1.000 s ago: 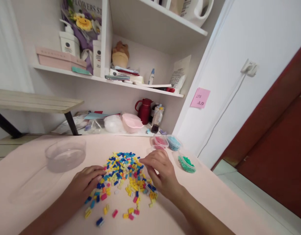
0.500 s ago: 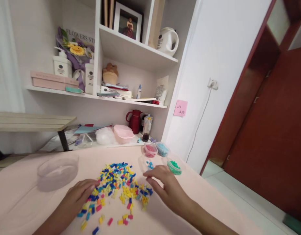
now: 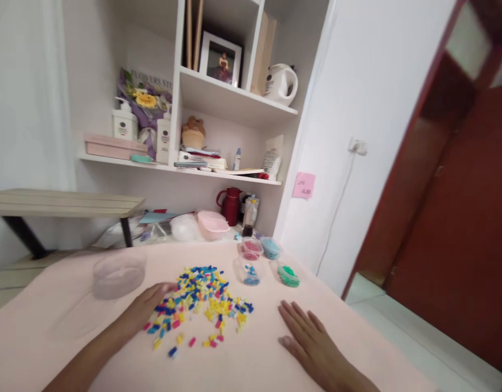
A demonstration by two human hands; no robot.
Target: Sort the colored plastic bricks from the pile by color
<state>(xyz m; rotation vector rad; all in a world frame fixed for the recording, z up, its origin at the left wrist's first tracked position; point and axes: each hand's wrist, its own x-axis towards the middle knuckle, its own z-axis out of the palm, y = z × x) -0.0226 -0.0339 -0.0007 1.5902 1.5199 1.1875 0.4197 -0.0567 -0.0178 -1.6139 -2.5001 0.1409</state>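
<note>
A loose heap of small building bricks (image 3: pixel 202 291) in blue, yellow, pink, white and orange lies on the pink-covered table (image 3: pixel 243 359). My left hand (image 3: pixel 148 307) rests at the heap's left edge, its fingers stretched toward the bricks; the fingertips are blurred. To the right of the heap, my right hand (image 3: pixel 310 340) lies flat with its fingers spread and holds nothing. Beyond it stand small clear tubs: one with blue bricks (image 3: pixel 250 275), one with green pieces (image 3: pixel 288 276), one with red pieces (image 3: pixel 251 249) and one with light blue pieces (image 3: pixel 271 249).
A clear round container (image 3: pixel 119 275) stands on the left of the table, with a clear flat lid-like piece (image 3: pixel 77 313) in front. Behind the table are a pink basin (image 3: pixel 213 224), a red jug (image 3: pixel 230 207) and a bottle (image 3: pixel 250 219). A wooden bench (image 3: pixel 63 201) stands at left.
My right hand has moved from beside the blue-brick tub down and right, opening flat on the table. My left hand stays by the heap. The camera view has shifted.
</note>
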